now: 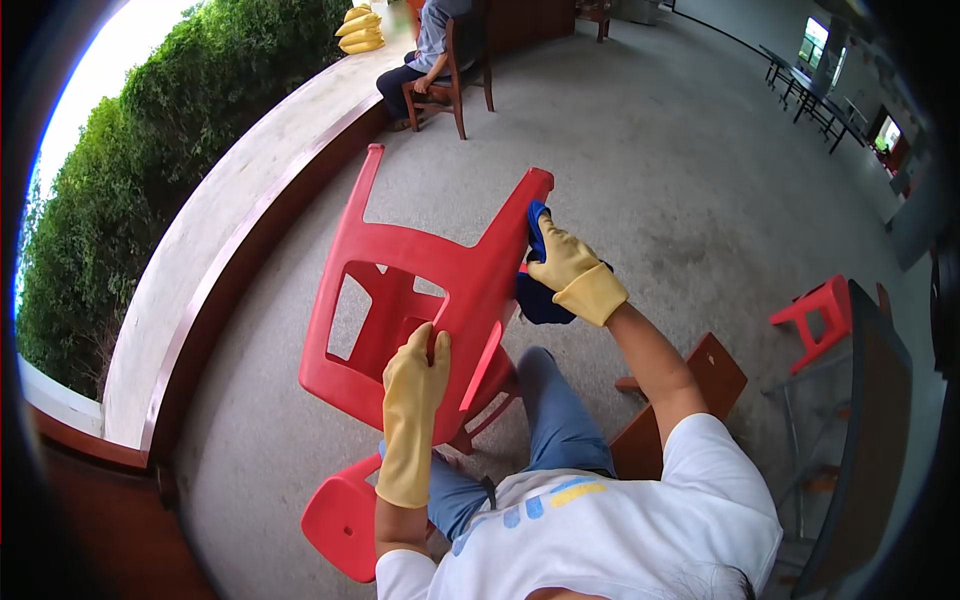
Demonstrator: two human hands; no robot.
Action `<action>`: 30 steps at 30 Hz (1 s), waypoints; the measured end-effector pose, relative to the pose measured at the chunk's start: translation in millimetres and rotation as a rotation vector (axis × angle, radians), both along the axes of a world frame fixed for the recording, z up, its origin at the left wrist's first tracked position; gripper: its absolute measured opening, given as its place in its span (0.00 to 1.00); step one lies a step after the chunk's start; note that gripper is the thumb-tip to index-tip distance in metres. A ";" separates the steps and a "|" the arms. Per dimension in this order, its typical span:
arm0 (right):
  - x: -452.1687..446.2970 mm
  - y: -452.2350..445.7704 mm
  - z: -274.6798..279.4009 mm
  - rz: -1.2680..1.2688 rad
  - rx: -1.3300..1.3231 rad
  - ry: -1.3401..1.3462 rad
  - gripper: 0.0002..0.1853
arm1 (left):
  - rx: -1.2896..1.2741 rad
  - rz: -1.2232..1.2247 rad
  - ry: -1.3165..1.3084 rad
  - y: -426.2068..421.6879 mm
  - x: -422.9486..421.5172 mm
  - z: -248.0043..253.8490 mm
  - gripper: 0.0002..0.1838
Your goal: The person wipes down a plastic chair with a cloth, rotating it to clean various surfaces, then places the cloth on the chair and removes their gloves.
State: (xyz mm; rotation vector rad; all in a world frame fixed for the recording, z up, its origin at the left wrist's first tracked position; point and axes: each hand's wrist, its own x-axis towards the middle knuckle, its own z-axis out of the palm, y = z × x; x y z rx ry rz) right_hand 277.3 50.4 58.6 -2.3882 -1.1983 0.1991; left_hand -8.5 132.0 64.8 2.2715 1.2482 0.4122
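Note:
A red plastic stool (390, 240) is tilted in front of me, its legs pointing up and away. My left hand (415, 375), in a yellow rubber glove, is closed on the stool's edge beside an opening. In a matching glove, my right hand (565, 262) presses a dark blue cloth (540, 300) against the stool's upper right leg. Part of the cloth hangs below the fingers.
Another red stool (345, 515) is at the lower left, and a third (820, 318) at the right. A brown wooden piece (710, 375) lies right of my legs. Ahead, a person (432, 50) sits on a wooden chair near a low ledge (235, 215).

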 end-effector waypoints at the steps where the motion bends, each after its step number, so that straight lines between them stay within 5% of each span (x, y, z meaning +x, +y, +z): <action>1: -4.1 -0.3 3.7 0.007 -0.023 0.004 0.53 | -0.008 0.000 0.002 -1.0 -0.5 1.0 0.28; 30: -4.9 6.5 18.1 0.022 -0.048 -0.037 0.56 | 0.053 -0.014 -0.053 -0.4 0.5 -6.2 0.26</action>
